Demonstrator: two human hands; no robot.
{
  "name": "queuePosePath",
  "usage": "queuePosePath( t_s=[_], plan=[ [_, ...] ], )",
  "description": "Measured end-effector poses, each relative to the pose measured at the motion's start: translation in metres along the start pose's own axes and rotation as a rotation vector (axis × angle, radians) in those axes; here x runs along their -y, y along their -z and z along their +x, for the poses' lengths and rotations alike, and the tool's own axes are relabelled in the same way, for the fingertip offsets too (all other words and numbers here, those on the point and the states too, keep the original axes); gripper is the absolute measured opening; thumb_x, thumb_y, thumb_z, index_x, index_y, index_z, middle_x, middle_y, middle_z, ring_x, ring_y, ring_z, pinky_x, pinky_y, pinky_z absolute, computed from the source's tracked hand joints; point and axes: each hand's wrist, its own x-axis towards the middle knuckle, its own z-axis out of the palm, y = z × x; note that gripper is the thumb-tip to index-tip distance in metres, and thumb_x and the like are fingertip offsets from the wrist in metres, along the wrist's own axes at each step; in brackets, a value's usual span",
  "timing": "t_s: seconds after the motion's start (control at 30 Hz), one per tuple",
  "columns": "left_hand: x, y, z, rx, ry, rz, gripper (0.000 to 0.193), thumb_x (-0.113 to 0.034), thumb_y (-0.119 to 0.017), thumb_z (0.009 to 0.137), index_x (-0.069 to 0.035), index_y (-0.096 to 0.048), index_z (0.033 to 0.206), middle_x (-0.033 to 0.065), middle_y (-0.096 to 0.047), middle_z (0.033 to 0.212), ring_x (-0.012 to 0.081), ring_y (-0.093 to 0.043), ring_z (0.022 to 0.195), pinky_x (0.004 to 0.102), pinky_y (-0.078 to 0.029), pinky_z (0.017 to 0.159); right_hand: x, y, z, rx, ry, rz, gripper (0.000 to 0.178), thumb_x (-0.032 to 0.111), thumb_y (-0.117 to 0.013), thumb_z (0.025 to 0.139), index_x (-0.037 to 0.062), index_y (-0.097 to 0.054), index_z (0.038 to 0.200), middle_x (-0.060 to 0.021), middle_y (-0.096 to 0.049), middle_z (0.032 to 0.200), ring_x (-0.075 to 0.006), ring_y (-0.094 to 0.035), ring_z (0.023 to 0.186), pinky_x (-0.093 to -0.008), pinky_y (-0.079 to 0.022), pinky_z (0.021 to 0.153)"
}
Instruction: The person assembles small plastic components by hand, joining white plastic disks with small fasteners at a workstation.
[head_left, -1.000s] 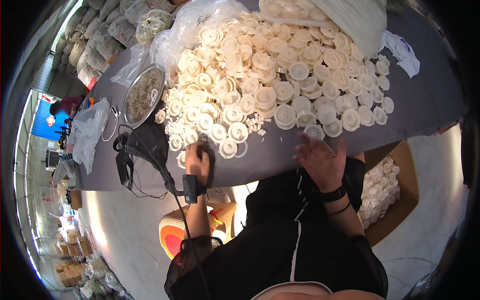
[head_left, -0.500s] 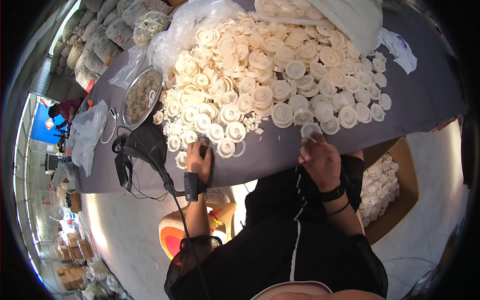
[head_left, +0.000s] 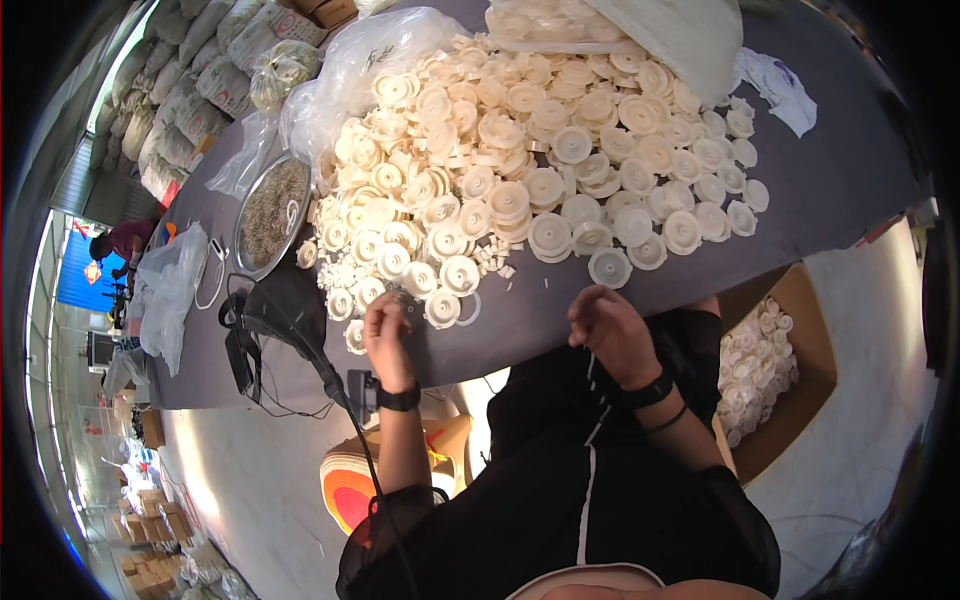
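Note:
A heap of cream-white round plastic wheel-like parts [head_left: 509, 197] covers the middle of the grey table. My left hand [head_left: 388, 338] is raised over the near table edge, its fingers curled together beside the closest white parts; any small thing in them is hidden. Beyond its fingertips shows a small dark patch [head_left: 408, 302], too unclear to name, and to the right lies a thin translucent ring [head_left: 470, 309]. My right hand [head_left: 615, 338] hangs at the front edge, thumb and fingers drawn together; what they pinch, if anything, cannot be made out. A paler disc [head_left: 609, 268] lies just beyond it.
Left of the heap sit a round metal tray [head_left: 262, 268] of small grains and a black corded device [head_left: 285, 312]. Clear plastic bags [head_left: 165, 290] lie further left. A cardboard box [head_left: 812, 375] of white parts stands at right. Another person [head_left: 125, 240] is far left.
My right hand has drawn back from the pale disc, toward me and slightly left. My left hand has lifted off the table and turned, its fingers curling in. The view has shifted slightly.

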Motion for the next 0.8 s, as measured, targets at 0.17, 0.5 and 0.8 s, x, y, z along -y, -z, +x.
queuePosePath(
  t_s=[0.17,0.5,0.8],
  plan=[
    [0.003,-0.068,-0.056,0.521,-0.246,0.300,0.016,0.005,-0.056,0.078,-0.002,-0.059,0.092,0.0077,-0.060,0.096,0.0123,-0.051,0.078,0.0238,-0.043,0.069,-0.021,-0.022,0.004,-0.086,-0.155,-0.330,0.032,0.014,-0.045,0.090,-0.0004,-0.047,0.119,-0.0107,-0.059,0.101,-0.0149,-0.059,0.078,-0.0291,-0.049,0.072],
    [0.012,-0.100,-0.079,0.483,-0.306,0.443,0.019,0.003,-0.057,0.080,-0.001,-0.058,0.099,0.0029,-0.052,0.078,0.0105,-0.046,0.065,0.0214,-0.039,0.061,-0.028,-0.013,0.003,-0.240,0.042,-0.454,0.010,0.004,-0.058,0.084,-0.0005,-0.060,0.093,-0.0044,-0.061,0.084,-0.0105,-0.059,0.073,-0.0226,-0.048,0.067],
    [0.013,-0.067,-0.050,0.333,0.393,-0.103,0.015,-0.018,-0.053,0.090,-0.003,-0.055,0.092,-0.0008,-0.049,0.061,0.0054,-0.039,0.046,0.0183,-0.030,0.043,-0.029,-0.009,0.006,-0.204,0.300,-0.699,0.010,-0.004,-0.056,0.083,-0.0008,-0.055,0.093,-0.0029,-0.056,0.085,-0.0089,-0.056,0.076,-0.0210,-0.046,0.070]
  ],
)
